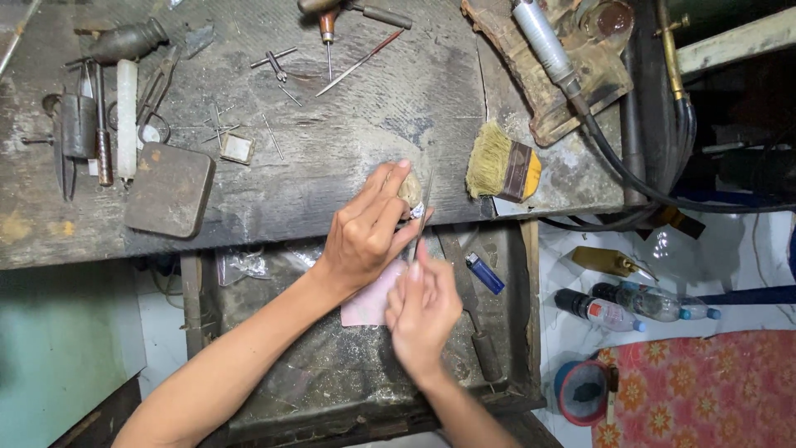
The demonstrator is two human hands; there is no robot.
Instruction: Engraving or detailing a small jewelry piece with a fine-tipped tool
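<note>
My left hand (365, 232) presses a small silvery ring (417, 211) against a worn wooden peg (410, 187) at the front edge of the dark workbench (332, 141). My right hand (423, 307) sits just below it and grips a thin metal file (424, 211), whose blade rises upward and touches the ring. Both hands hover over an open drawer tray (332, 365) under the bench. A pink paper sheet (369, 303) lies partly hidden beneath my hands.
A straw brush (502, 163), a flat dark tin (170, 189), a white stick (126, 116) and several small tools lie on the bench. A blue lighter (483, 273) rests in the drawer. Bottles (634, 305) and a red patterned mat (705, 390) are on the floor at right.
</note>
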